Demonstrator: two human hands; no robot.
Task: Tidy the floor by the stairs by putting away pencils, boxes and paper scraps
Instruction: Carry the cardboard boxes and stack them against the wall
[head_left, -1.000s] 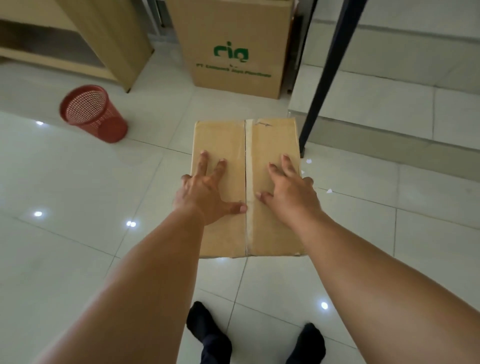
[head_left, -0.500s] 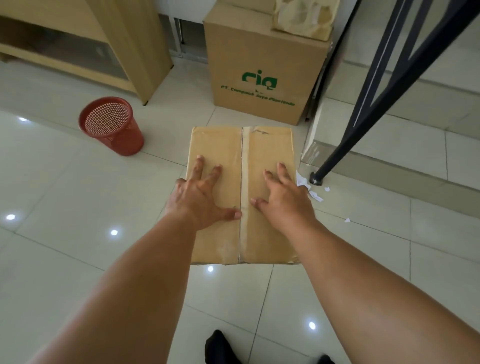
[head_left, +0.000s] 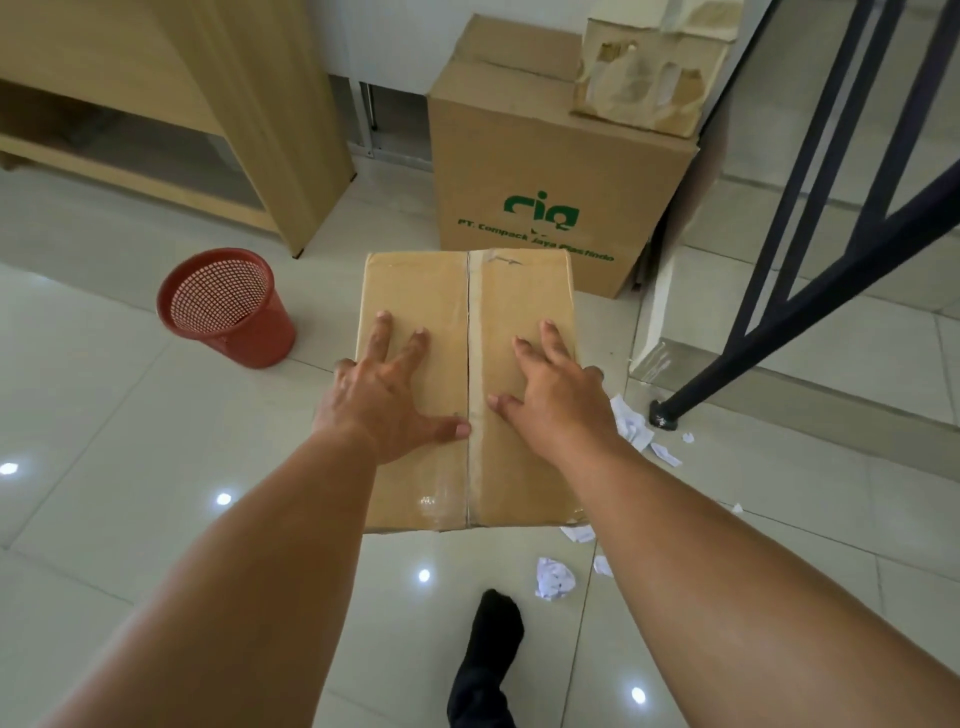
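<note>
Nearest, crumpled paper scraps (head_left: 555, 578) lie on the floor tiles (head_left: 130, 441) beside a socked foot (head_left: 488, 644). Just beyond, the taped box (head_left: 415, 291) sits between the left hand (head_left: 384, 400) and right hand (head_left: 556, 400), each spread flat on its top with the outer fingers hooked over a side edge, gripping it, apparently clear of the floor. The step in hand looks like putting this box away, so the next move probably calls for carrying it level to the large printed carton (head_left: 540, 171) beyond, keeping off the red wastebasket (head_left: 228, 312) and the stair railing (head_left: 779, 322); the scraps come afterwards.
</note>
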